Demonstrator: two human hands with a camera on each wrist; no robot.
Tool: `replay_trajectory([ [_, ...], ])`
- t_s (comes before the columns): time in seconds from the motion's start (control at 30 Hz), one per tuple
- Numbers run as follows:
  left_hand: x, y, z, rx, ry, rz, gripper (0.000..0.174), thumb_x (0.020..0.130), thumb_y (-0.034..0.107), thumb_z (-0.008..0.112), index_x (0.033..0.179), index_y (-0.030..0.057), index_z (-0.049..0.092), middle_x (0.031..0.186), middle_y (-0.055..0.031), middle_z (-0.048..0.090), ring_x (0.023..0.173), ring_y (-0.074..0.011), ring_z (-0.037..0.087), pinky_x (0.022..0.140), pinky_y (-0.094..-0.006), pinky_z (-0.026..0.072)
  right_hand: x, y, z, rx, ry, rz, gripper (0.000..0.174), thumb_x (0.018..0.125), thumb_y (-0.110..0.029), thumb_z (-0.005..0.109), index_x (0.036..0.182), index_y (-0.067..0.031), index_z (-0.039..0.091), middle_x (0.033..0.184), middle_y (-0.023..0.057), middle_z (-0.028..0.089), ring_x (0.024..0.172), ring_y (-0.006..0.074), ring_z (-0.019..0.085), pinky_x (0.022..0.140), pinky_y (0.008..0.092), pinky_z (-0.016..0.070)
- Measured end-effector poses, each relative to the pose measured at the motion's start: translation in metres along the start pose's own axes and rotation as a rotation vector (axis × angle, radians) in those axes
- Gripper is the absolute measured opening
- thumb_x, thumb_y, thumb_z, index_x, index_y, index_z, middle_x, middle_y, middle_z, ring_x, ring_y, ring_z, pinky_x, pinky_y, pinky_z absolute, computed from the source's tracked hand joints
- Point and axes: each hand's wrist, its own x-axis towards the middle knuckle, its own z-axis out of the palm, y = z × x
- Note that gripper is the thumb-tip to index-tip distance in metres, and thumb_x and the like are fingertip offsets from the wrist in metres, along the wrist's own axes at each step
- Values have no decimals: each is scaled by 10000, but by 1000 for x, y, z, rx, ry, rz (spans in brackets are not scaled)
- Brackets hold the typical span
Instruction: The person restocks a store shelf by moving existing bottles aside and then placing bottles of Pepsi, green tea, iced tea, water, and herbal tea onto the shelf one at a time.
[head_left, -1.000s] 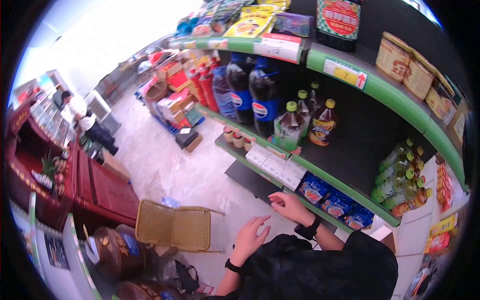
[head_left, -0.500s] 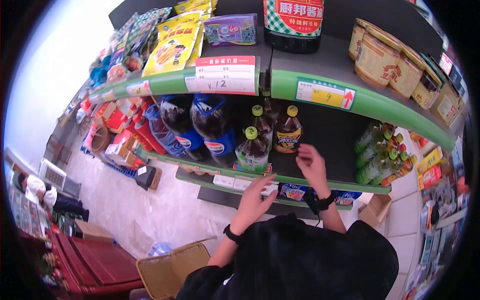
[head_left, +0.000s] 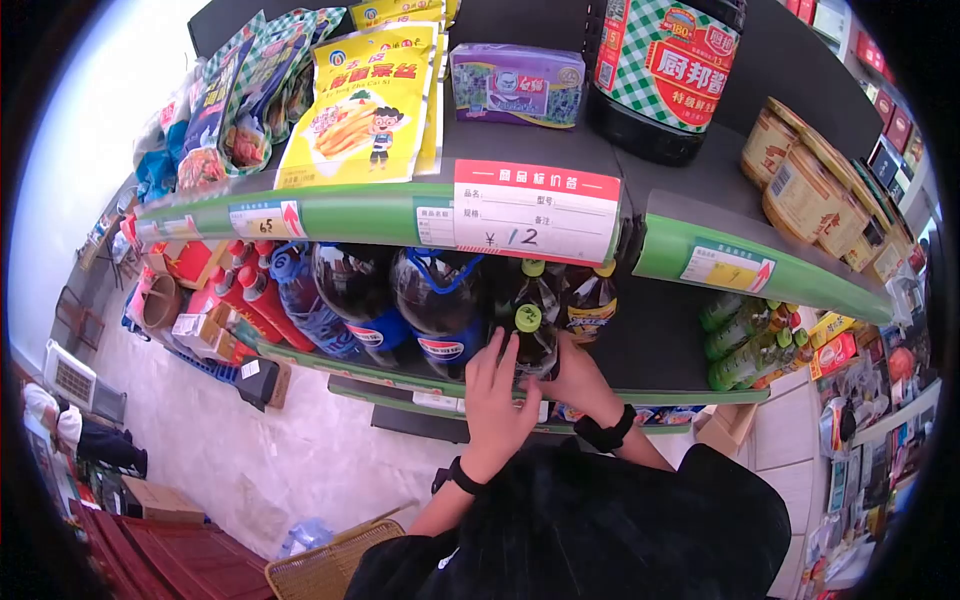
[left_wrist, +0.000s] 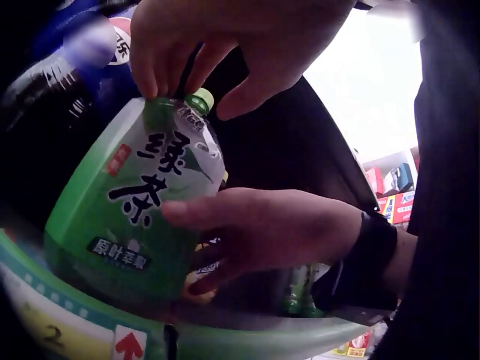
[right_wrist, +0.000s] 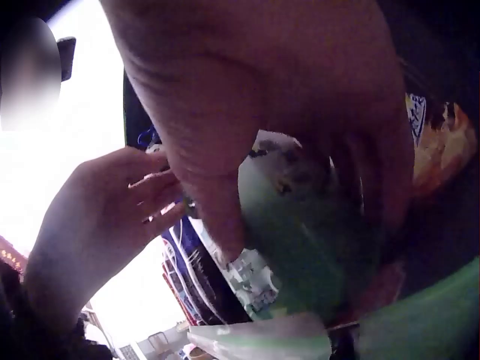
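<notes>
A green tea bottle [left_wrist: 127,202] with a light green cap and white shoulders stands at the shelf's front edge. My right hand [head_left: 580,385] grips its side, thumb across the label and fingers round the far side. In the right wrist view, the right hand's [right_wrist: 285,90] palm covers much of the bottle. My left hand [head_left: 495,405] reaches over the bottle's top; in the left wrist view, the left hand's [left_wrist: 232,45] fingertips are at the shoulder beside the cap, with the thumb on the cap's other side. An orange-labelled bottle [head_left: 590,305] stands behind it.
Large cola bottles [head_left: 435,310] stand to the left on the same shelf. Overhead, a green-edged shelf [head_left: 340,215] holds yellow snack packets [head_left: 360,110] and a dark soy sauce jug [head_left: 665,80]. Several small green bottles [head_left: 740,340] stand farther right.
Both hands have moved from in front of the shelf up to the green tea bottle. The right hand has taken hold of it. The head view has come closer to the shelf.
</notes>
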Motion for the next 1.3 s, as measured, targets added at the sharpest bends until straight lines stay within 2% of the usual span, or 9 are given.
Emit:
replay_trajectory([
  [0.2, -2, 11, 3, 45, -28, -18, 667, 819, 110, 733, 1444, -20, 540, 1563, -247, 437, 1345, -435, 467, 1133, -511, 383, -3, 9, -2, 45, 9, -40, 755, 745, -334, 891, 1306, 29, 539, 1177, 276, 679, 1087, 435, 689, 904, 472, 559],
  [0.3, -8, 15, 3, 59, -17, -5, 642, 820, 90, 738, 1428, -6, 557, 1538, -241, 458, 1360, -435, 461, 1139, -511, 382, -2, 10, -37, 172, -83, -61, 565, 758, -262, 889, 1175, 25, 639, 1113, 217, 724, 1024, 307, 733, 863, 406, 580],
  [0.37, -13, 18, 3, 43, -6, 20, 624, 818, 76, 743, 1413, 5, 572, 1513, -232, 479, 1370, -432, 459, 1137, -509, 386, 5, 32, -50, 236, 206, 115, 416, 723, -110, 896, 1069, 14, 702, 879, 87, 732, 830, 161, 717, 759, 312, 587],
  [0.43, -17, 24, 5, -10, -9, 38, 609, 814, 60, 749, 1399, 19, 585, 1488, -223, 499, 1380, -428, 456, 1134, -506, 393, 14, 29, -78, 49, 338, 190, 591, 699, -77, 902, 1230, -1, 655, 977, 107, 713, 921, 232, 711, 858, 357, 573],
  [0.53, -19, 24, 13, 22, 17, 37, 543, 809, 58, 757, 1340, 47, 642, 1466, -206, 508, 1329, -408, 488, 1081, -477, 435, 37, 63, -73, -178, 504, -188, 862, 683, -55, 907, 1441, -27, 498, 1232, 154, 672, 1157, 309, 662, 1015, 400, 511],
  [0.67, -16, 24, 14, -6, 39, -10, 526, 795, 53, 762, 1311, 52, 663, 1460, -204, 503, 1288, -399, 506, 1049, -462, 448, 42, 86, -57, 241, 265, -41, 1078, 687, -98, 919, 1568, -45, 302, 1490, 202, 543, 1396, 338, 525, 1142, 421, 428],
  [0.87, -3, 21, 4, 73, 53, -29, 670, 817, 84, 739, 1449, 4, 528, 1492, -225, 479, 1308, -417, 482, 1101, -491, 402, 12, 41, -55, -329, 548, 86, 863, 712, -100, 878, 1458, -28, 451, 1298, 191, 624, 1204, 361, 622, 1011, 437, 505],
  [1.1, 7, 7, 13, 122, -3, -18, 747, 838, 153, 717, 1497, -57, 434, 1517, -255, 467, 1313, -431, 448, 1131, -505, 371, -8, 4, -13, 129, 93, -243, 769, 718, -125, 854, 1377, -2, 478, 1315, 230, 628, 1226, 385, 627, 1008, 439, 514],
  [1.3, -8, 27, 12, 58, -13, 53, 687, 827, 113, 731, 1464, -12, 506, 1538, -203, 479, 1311, -430, 451, 1136, -490, 383, -15, 7, 13, 156, 252, 6, 871, 676, -169, 904, 1400, -23, 444, 1251, 251, 678, 1180, 420, 670, 981, 474, 534],
])
